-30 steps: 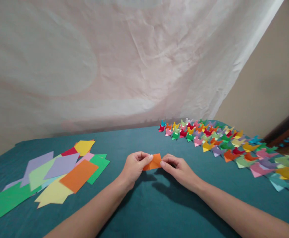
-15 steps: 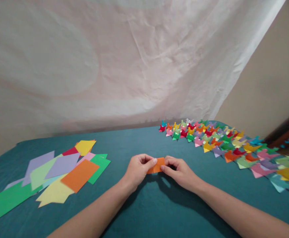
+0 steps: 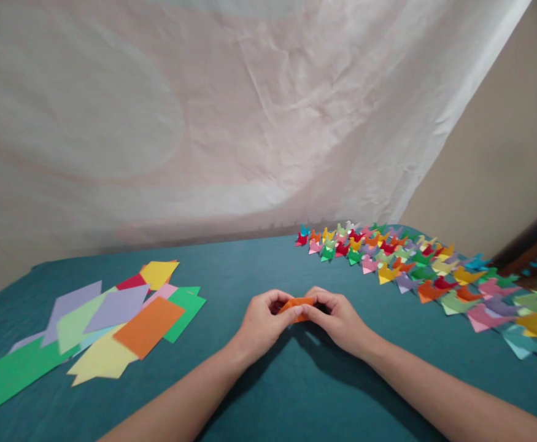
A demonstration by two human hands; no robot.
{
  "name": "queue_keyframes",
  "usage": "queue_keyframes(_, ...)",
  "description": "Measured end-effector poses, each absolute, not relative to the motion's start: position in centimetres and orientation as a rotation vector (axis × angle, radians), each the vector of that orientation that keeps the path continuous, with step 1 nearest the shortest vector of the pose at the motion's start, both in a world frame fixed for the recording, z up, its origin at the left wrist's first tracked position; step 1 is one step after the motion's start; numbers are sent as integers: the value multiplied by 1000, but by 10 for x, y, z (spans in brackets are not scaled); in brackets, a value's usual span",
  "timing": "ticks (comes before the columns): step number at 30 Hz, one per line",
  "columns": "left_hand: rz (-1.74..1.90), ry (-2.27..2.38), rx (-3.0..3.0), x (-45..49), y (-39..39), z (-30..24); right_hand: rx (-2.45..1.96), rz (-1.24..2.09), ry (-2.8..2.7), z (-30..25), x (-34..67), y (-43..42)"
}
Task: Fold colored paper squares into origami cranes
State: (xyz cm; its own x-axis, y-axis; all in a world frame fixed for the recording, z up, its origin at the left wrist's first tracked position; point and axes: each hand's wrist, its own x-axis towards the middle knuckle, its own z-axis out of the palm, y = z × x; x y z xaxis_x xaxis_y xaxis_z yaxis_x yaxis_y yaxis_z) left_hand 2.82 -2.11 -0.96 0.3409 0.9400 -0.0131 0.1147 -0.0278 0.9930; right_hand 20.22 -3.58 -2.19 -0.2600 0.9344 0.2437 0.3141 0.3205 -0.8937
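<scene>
Head view: left hand (image 3: 263, 318) and right hand (image 3: 342, 318) now meet thumb-to-thumb, both pinching the orange origami paper (image 3: 302, 301), seemingly bending a fold, short of the table's (image 3: 231, 267) far edge.

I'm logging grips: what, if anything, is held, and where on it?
A folded orange paper, held by the left hand and right hand, thumbs together near the middle of its near face; the hold behind is hidden.

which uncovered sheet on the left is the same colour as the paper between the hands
The orange sheet, lying on top, overlapping pale yellow paper; it is the only sheet in full view there that matches the folded piece.
</scene>
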Motion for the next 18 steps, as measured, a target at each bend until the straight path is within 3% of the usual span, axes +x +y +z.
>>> queue_keyframes(18,967,1011,1554,24,-21,-9,-1118,930,-1759,-20,200,-37)
